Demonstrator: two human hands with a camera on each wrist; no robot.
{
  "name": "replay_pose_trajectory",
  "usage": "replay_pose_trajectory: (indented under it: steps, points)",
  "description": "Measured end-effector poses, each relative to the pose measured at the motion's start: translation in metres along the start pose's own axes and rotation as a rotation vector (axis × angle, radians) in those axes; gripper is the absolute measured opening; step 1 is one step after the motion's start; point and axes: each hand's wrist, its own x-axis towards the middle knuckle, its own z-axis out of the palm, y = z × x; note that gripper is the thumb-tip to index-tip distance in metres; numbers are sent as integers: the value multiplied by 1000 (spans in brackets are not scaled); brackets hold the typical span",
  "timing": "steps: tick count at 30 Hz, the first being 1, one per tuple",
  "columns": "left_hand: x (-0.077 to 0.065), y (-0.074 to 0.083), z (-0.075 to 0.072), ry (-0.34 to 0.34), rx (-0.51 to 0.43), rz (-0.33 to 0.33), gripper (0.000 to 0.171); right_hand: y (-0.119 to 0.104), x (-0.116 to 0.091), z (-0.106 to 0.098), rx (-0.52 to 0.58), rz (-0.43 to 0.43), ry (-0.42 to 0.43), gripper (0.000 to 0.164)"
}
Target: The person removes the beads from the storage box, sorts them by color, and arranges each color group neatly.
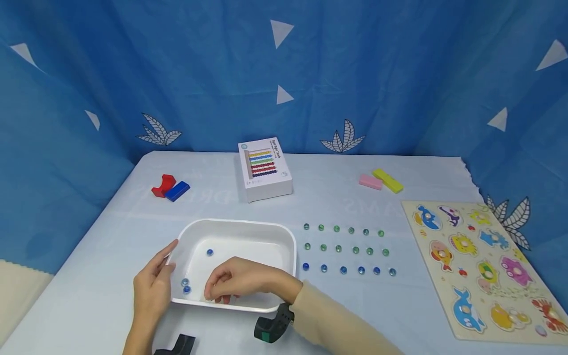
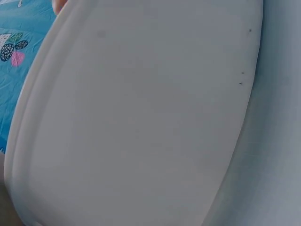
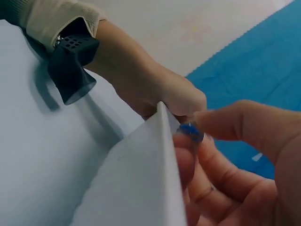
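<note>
A white tray (image 1: 248, 223) stands at the front of the table. My left hand (image 1: 153, 286) rests against its left rim, fingers extended. Inside the tray, my right hand (image 1: 239, 280) is low near the front wall, and in the right wrist view its thumb and finger pinch a blue marble (image 3: 192, 131). One blue marble (image 1: 209, 252) lies toward the tray's left back; a pale blue marble (image 1: 185, 282) and a darker blue marble (image 1: 187, 289) lie together at the front left. The left wrist view is mostly filled by the tray's outer wall (image 2: 141, 113).
Three rows of green marbles (image 1: 338, 248) and blue marbles (image 1: 343, 270) lie right of the tray. Behind are a white box (image 1: 268, 190), red block (image 1: 165, 185), blue block (image 1: 177, 191), pink block (image 1: 370, 182) and yellow block (image 1: 388, 180). A puzzle board (image 1: 437, 291) lies far right.
</note>
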Motion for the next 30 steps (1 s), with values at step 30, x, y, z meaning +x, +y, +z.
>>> replay_pose_trajectory:
  steps: [30]
  points:
    - [0, 1, 0, -7, 9, 14, 40, 109, -162, -47, -649, 7, 738, 16]
